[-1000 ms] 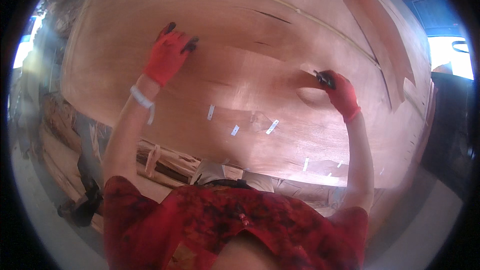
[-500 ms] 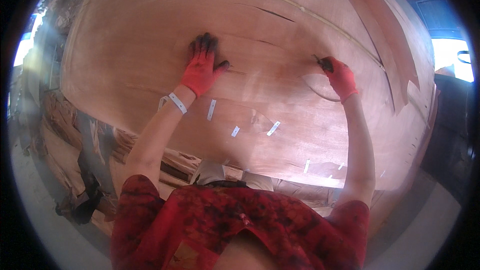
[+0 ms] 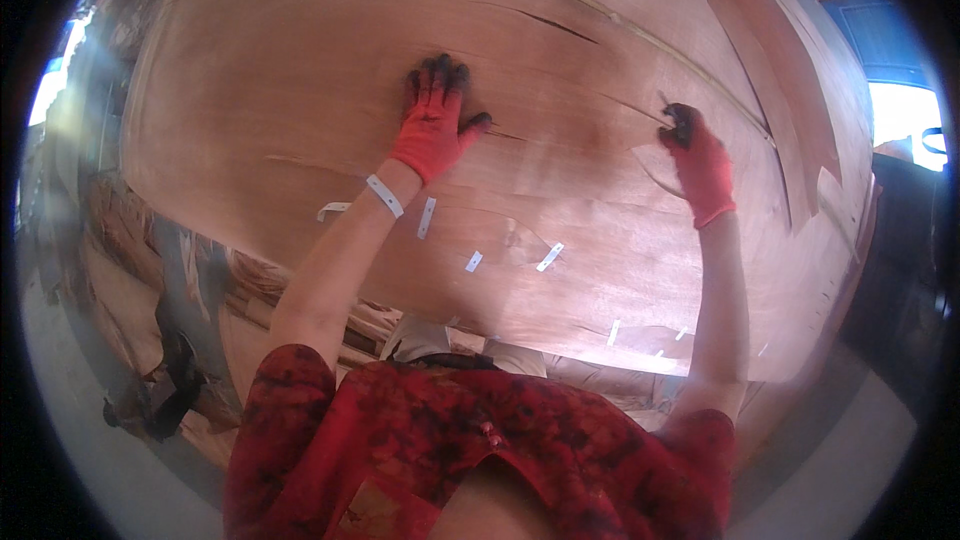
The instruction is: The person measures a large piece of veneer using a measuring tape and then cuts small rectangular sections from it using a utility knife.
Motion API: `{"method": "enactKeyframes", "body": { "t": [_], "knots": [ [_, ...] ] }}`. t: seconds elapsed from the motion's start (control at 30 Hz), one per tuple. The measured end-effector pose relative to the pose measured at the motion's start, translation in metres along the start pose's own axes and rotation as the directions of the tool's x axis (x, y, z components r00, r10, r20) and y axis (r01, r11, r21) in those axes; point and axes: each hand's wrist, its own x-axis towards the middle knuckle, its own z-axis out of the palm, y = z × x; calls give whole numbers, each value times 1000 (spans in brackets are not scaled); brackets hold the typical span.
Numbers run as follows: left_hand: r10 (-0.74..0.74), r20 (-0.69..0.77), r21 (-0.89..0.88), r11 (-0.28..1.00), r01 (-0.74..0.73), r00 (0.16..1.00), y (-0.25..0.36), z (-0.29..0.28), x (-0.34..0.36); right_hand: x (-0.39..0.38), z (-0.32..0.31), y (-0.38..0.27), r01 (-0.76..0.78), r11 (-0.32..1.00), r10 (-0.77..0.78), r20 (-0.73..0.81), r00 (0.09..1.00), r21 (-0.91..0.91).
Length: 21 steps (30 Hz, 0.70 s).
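A broad reddish-brown wood veneer sheet [image 3: 330, 70] lies spread in front of me. My left hand [image 3: 435, 120], in a red glove with blackened fingertips, rests flat on its middle, fingers stretched out. A narrow split runs beside the thumb. My right hand [image 3: 698, 155], gloved alike, is closed in a pinch over the right part of the sheet. A thin dark tip pokes out from its fingers; what it belongs to is too small to tell. A thin curved pale strip [image 3: 660, 175] shows beside the right hand; whether the hand holds it is unclear.
Several short white tape pieces [image 3: 549, 257] stick to the near part of the sheet. A dark split [image 3: 558, 26] lies farther off. A long loose veneer strip [image 3: 775, 70] lies at the right. Torn veneer scraps [image 3: 125, 280] are heaped at the lower left.
Both hands have shifted to the right over the sheet, the left staying flat and the right staying pinched. The curved strip by my right hand has moved right with it.
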Motion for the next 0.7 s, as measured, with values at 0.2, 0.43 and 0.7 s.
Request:
{"method": "enactKeyframes", "body": {
  "t": [0.2, 0.43, 0.7],
  "knots": [
    [22, -100, -24, 999, -24, 995, -9, 8, 0, -14, 50, -107, -426, 699, 25, 576, 817, 574],
    [-82, -157, -201, 978, 50, 984, -4, 3, 2, 0, 129, -154, -274, 829, 53, 419, 906, 488],
    [-145, -94, -257, 959, 117, 985, -4, 7, 7, 32, 168, -142, -497, 420, 105, 503, 858, 759]
  ]
}}
